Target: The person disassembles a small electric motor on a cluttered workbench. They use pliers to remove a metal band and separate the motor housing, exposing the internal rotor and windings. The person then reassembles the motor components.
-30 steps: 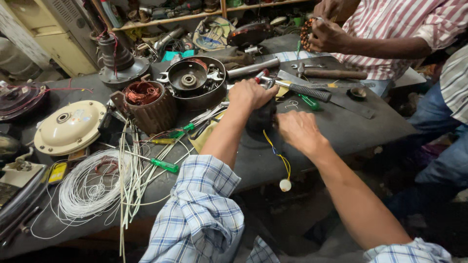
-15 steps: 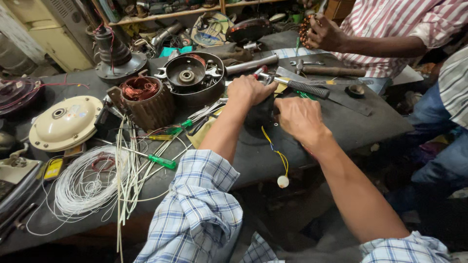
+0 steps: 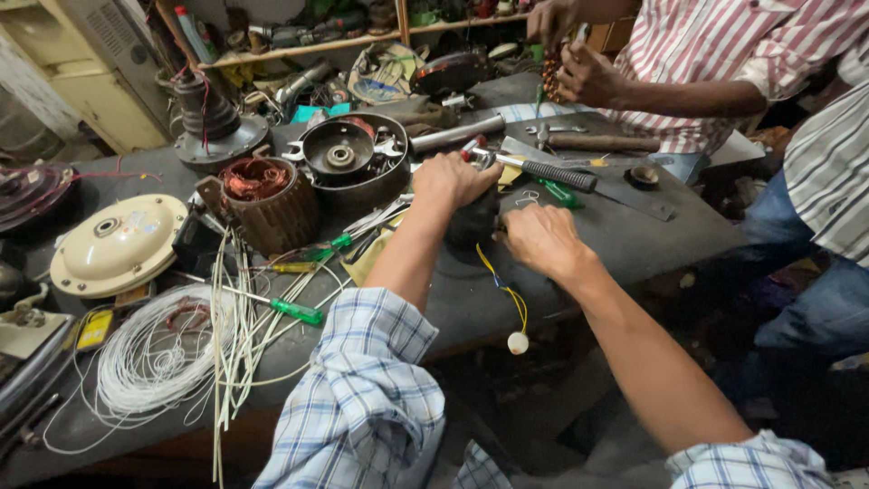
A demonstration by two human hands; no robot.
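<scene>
Worker leans over the dark workbench (image 3: 634, 244), sleeves of a blue-and-white checked shirt rolled up. Left hand (image 3: 457, 181) is curled shut on top of a small black rounded part (image 3: 471, 225), likely a motor or capacitor body; right hand (image 3: 536, 237) is closed against its right side, fingers wrapped toward the body. The part sits between the two hands, near the table's front edge, mostly hidden by them; how it lies I cannot tell for sure. Both hands touch it, the left from above and behind, the right from the near side. A thin yellow-and-blue wire (image 3: 507, 290) runs out of the part's underside and hangs over the edge, ending in a small white round plug (image 3: 517, 342). Just beyond the left knuckles lies a black-handled hammer (image 3: 543, 169), handle running to the right. Further left: a brown copper-wound stator (image 3: 264, 201), a round black motor housing (image 3: 348, 158), a cream fan cover (image 3: 118, 244), a green-handled screwdriver (image 3: 290, 310), a coil of white wire (image 3: 154, 367). Across the bench a second person in a red-striped shirt (image 3: 724, 54) handles something small with both hands.
</scene>
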